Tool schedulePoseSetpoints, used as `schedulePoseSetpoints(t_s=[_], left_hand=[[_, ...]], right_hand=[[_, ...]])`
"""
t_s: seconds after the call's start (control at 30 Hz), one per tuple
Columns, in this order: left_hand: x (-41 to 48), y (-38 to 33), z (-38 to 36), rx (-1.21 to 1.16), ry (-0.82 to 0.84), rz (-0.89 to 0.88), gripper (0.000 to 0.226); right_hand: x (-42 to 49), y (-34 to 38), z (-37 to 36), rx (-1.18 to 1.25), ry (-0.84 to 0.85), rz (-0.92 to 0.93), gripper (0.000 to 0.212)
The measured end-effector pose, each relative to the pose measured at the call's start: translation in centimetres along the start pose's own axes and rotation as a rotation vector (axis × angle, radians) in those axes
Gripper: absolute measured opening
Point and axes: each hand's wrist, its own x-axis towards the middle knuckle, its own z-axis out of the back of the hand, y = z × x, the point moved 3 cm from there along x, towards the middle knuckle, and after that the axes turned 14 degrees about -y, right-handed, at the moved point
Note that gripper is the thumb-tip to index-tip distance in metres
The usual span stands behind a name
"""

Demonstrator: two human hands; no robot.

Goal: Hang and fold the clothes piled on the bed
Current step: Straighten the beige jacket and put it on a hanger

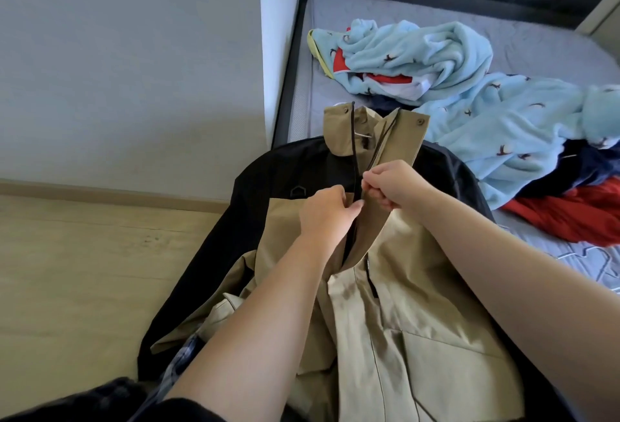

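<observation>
Working on a tan jacket [402,321] with black shoulders and sleeves, laid front-up over the near corner of the bed [335,18] and spilling down toward the wood floor [67,270]. Pinching one front edge with the left grip [330,211], closed on the cloth just below the collar. Pinching the opposite edge with the right grip [391,186], closed on the tan flap, right beside a black drawcord [354,139] hanging from the collar. Hard to tell whether holding a zip pull or cloth alone, with the contact point hidden behind the fingertips.

Step in hand, as a judgement: closing or straightening the jacket's front ahead of hanging or folding. Early in the task, going by the pile lying farther back on the mattress: pale blue fleece [436,52] dotted with small dark shapes, something red [570,216], something navy [590,166]. Next move calling for level front edges, a flat collar, and the cord kept clear of the closure.

No readable writing anywhere. Only a small outlined emblem [297,191] on the black shoulder, roughly hexagonal, and a white tab [364,135] inside the collar, too small to read.
</observation>
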Motion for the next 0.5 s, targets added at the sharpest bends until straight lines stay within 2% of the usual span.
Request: schedulePoseSetpoints(t_s=[0.17,0.37,0.43,0.5], left_hand=[[0.5,0.6,0.1,0.075,0.059,-0.070,0.035],[0.0,1.0,0.4,0.052,0.057,-0.074,0.037],[-0.3,1.5,0.2,0.029,0.095,-0.043,0.036],[-0.4,2.1,0.2,0.014,0.127,-0.016,0.036]], right_hand=[[-0.1,0.0,-0.9,0.077,0.042,-0.042,0.036],[1.1,2.4,-0.8,0.381,-0.094,-0.218,0.034],[2.4,4.9,0.2,0.544,-0.193,-0.164,0.035],[3.6,7.5,1.6,0.593,-0.301,-0.053,0.035]])
